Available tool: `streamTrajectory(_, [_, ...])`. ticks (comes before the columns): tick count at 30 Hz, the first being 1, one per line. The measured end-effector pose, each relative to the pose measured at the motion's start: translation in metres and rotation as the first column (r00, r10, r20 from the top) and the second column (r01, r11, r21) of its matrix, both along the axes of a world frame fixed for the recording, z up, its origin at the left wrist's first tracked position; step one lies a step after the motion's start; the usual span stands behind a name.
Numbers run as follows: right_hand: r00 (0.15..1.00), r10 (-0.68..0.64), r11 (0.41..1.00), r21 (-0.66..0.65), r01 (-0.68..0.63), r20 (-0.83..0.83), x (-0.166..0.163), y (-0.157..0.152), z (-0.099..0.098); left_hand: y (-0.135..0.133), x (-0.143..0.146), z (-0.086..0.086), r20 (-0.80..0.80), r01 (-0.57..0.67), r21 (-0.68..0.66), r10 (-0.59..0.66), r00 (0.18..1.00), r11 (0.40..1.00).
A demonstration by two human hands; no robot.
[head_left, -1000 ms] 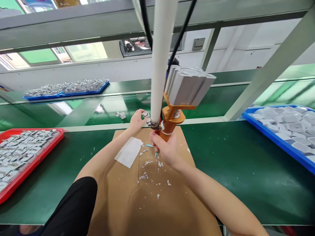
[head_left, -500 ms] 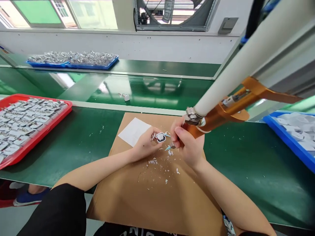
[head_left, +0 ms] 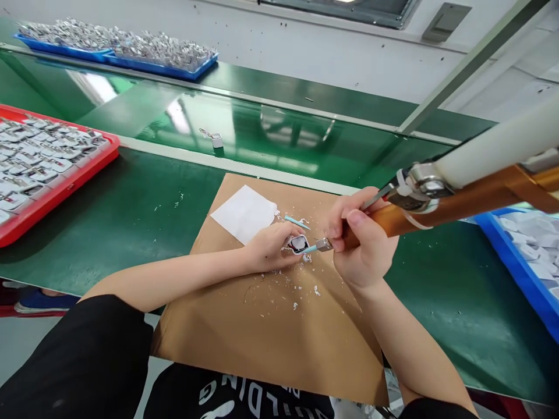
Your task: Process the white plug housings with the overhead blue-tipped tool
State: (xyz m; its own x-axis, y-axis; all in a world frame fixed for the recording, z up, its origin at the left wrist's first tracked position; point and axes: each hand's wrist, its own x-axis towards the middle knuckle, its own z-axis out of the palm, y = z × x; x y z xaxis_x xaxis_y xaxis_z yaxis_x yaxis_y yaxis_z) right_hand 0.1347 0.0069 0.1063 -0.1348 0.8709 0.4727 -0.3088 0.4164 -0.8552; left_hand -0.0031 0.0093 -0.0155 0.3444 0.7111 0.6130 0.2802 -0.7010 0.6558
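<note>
My left hand (head_left: 268,249) pinches a small white square part with a dark centre (head_left: 299,244), low over the brown cardboard sheet (head_left: 271,337). My right hand (head_left: 360,244) is closed round the orange body of a glue gun (head_left: 437,203) that carries a long white tube (head_left: 498,145). Its light-blue nozzle tip (head_left: 311,249) touches the edge of the part. A spare blue nozzle (head_left: 297,222) lies on the cardboard just behind the part. White glue crumbs are scattered around.
A white paper square (head_left: 244,213) lies on the cardboard. A red tray (head_left: 65,186) of small parts stands at the left. A blue tray (head_left: 524,273) of white parts is at the right, another blue tray (head_left: 144,64) at the far back. One loose part (head_left: 215,139) sits on the conveyor.
Both hands came down toward the cardboard. The glue gun tipped further over to the right and its nozzle now meets the part in my left hand. The view tilted downward.
</note>
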Motion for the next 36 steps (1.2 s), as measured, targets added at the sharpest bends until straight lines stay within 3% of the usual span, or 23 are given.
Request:
streamTrajectory(10, [1.0,0.014,0.999,0.046,-0.014,-0.002,0.001,0.004,0.0,0.0,-0.001,0.003,0.01,0.022,-0.029,-0.022,1.0,0.999])
streamTrajectory(25, [0.999,-0.011,1.0,0.011,0.011,0.048,-0.001,0.0,0.003,-0.003,-0.004,0.009,0.076,0.085,-0.103,-0.078,0.994,0.991])
streamTrajectory(36, [1.0,0.013,1.0,0.009,-0.013,-0.005,-0.001,0.001,0.002,-0.003,-0.005,0.011,0.076,0.081,-0.144,-0.071,0.995,0.986])
